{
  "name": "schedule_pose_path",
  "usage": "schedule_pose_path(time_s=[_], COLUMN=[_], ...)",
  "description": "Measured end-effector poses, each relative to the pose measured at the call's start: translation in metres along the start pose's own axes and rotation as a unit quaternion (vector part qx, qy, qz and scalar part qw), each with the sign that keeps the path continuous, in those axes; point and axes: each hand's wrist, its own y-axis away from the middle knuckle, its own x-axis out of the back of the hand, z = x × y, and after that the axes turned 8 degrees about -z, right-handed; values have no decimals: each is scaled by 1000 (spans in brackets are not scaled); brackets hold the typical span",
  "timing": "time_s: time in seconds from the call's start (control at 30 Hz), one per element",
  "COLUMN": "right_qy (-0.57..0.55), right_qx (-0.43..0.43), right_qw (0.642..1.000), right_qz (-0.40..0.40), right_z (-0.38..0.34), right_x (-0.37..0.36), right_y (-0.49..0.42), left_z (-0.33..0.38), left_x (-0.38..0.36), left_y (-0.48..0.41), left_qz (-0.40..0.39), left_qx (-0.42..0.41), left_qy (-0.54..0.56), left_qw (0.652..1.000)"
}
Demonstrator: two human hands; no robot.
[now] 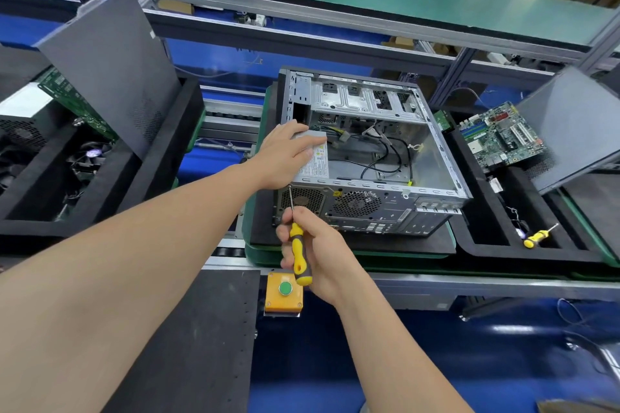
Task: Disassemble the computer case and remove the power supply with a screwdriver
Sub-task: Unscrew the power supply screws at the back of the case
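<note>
An open metal computer case (432,144) lies on its side on a black mat, its side panel off and loose cables inside. The grey power supply (317,163) sits in its near left corner. My left hand (285,157) rests flat on top of the power supply, fingers straight. My right hand (312,251) grips a yellow-and-black screwdriver (298,255). Its thin shaft points up to the top left corner of the case's rear panel, beside the power supply's fan grille (303,199).
A yellow box with a green button (284,292) sits at the bench's front edge. Right: a black tray (503,248) with a second screwdriver (536,236), a motherboard (500,137) and a leaning grey panel (577,131). Left: another tray (167,157) with a side panel (110,67) and parts.
</note>
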Motion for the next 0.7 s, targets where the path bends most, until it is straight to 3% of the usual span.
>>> schedule_pose_path(time_s=[0.2, 0.37, 0.43, 0.53, 0.63, 0.67, 0.7], right_qy=[-257, -356, -355, -252, 18, 156, 324], right_qx=[-43, 1, 18, 29, 72, 89, 97], right_qw=[963, 928, 930, 967, 992, 973, 921], right_qz=[-61, -108, -96, -17, 104, 146, 192], right_z=[9, 9, 10, 15, 16, 16, 14], right_x=[-3, -2, -4, -10, -13, -13, -14], right_y=[2, -1, -5, -10, -11, -11, -10], left_z=[-2, -3, -2, -1, 1, 2, 2], left_x=[-1, -1, 0, 0, 0, 1, 1], left_y=[-1, -1, -1, 0, 1, 1, 1], left_qz=[-2, -3, -2, 1, 3, 3, 2], left_qx=[-3, -3, -3, -2, 1, 1, 2], left_qy=[4, 2, 5, 8, 12, 12, 12], left_qw=[1000, 1000, 1000, 1000, 1000, 1000, 1000])
